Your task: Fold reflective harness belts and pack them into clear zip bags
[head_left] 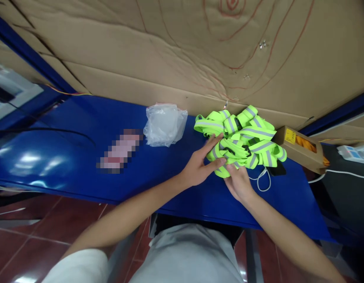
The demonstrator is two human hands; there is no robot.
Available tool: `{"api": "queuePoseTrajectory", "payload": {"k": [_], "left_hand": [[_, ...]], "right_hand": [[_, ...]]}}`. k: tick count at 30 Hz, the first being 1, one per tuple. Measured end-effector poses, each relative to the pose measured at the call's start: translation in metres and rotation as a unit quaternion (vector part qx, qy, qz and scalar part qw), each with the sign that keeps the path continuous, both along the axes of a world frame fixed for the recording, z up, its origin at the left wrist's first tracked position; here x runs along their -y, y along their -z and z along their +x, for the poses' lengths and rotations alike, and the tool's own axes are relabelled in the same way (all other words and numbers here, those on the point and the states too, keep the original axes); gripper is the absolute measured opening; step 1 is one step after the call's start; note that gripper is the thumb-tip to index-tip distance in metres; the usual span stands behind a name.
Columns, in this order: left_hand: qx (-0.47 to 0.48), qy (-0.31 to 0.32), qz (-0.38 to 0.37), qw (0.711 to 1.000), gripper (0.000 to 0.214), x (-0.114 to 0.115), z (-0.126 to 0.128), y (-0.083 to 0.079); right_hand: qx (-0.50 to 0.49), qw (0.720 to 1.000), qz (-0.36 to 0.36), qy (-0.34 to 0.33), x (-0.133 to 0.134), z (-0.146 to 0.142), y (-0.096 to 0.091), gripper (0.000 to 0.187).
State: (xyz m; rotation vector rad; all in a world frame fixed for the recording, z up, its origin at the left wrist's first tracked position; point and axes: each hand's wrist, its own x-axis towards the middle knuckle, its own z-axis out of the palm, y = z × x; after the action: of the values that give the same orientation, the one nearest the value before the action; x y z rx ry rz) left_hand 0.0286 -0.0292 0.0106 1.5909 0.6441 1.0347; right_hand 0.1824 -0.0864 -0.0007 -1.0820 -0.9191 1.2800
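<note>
Neon-yellow reflective straps with grey stripes and black buckles lie heaped on the blue table, against the cardboard at the back. At the near left of this heap, a folded bundle of the same strap is between my two hands. My left hand grips the bundle's left side, thumb in front and fingers partly behind it. Close to its lower edge, my right hand pinches the strap, its fingers mostly hidden underneath. Where the bundle ends and the heap begins is hard to make out.
Left of the heap lie clear plastic bags and a blurred-out pink item. A cardboard box with orange contents stands at the right, near a white cable and a dark flat object. Black cables cross the left end.
</note>
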Motion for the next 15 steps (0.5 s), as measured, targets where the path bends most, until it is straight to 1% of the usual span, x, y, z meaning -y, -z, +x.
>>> {"api": "queuePoseTrajectory", "payload": {"k": [2,4,5,6,7,8,9,10,11,12,13,14,15], "left_hand": [[-0.085,-0.003,0.108,0.990,0.065,-0.006,-0.007,-0.003],[-0.178,-0.012,0.198,0.964,0.061,-0.017,-0.017,-0.010],[-0.229,-0.041,0.237,0.943,0.061,-0.024,-0.023,-0.014],[-0.286,-0.094,0.267,0.915,0.062,-0.033,-0.030,-0.019],[-0.346,-0.166,0.281,0.880,0.065,-0.042,-0.038,-0.023],[-0.402,-0.247,0.268,0.840,0.069,-0.051,-0.046,-0.028],[-0.455,-0.317,0.230,0.799,0.074,-0.059,-0.055,-0.032],[-0.501,-0.354,0.187,0.767,0.080,-0.066,-0.065,-0.035],[-0.537,-0.352,0.149,0.752,0.083,-0.070,-0.074,-0.038],[-0.558,-0.326,0.124,0.752,0.081,-0.071,-0.082,-0.040],[-0.565,-0.295,0.121,0.761,0.074,-0.067,-0.090,-0.041],[-0.560,-0.264,0.136,0.773,0.066,-0.060,-0.098,-0.042],[-0.545,-0.235,0.168,0.787,0.060,-0.049,-0.105,-0.042]], "right_hand": [[-0.005,1.000,0.007,0.003,0.000,0.000,-0.005,0.059],[0.000,1.000,0.010,0.014,-0.002,0.002,-0.007,0.057],[0.006,1.000,0.011,0.023,-0.003,0.004,-0.007,0.057],[0.015,0.999,0.015,0.032,-0.005,0.006,-0.006,0.057],[0.024,0.999,0.022,0.040,-0.006,0.009,-0.004,0.058],[0.034,0.998,0.031,0.044,-0.008,0.011,-0.002,0.057],[0.042,0.997,0.040,0.045,-0.009,0.013,-0.001,0.057],[0.048,0.997,0.047,0.045,-0.010,0.015,0.001,0.056],[0.053,0.996,0.051,0.045,-0.010,0.017,0.002,0.056],[0.056,0.996,0.050,0.047,-0.011,0.018,0.002,0.055],[0.057,0.996,0.047,0.050,-0.011,0.020,0.002,0.054],[0.057,0.996,0.044,0.055,-0.011,0.021,0.001,0.054],[0.056,0.996,0.044,0.061,-0.012,0.022,0.001,0.054]]}}
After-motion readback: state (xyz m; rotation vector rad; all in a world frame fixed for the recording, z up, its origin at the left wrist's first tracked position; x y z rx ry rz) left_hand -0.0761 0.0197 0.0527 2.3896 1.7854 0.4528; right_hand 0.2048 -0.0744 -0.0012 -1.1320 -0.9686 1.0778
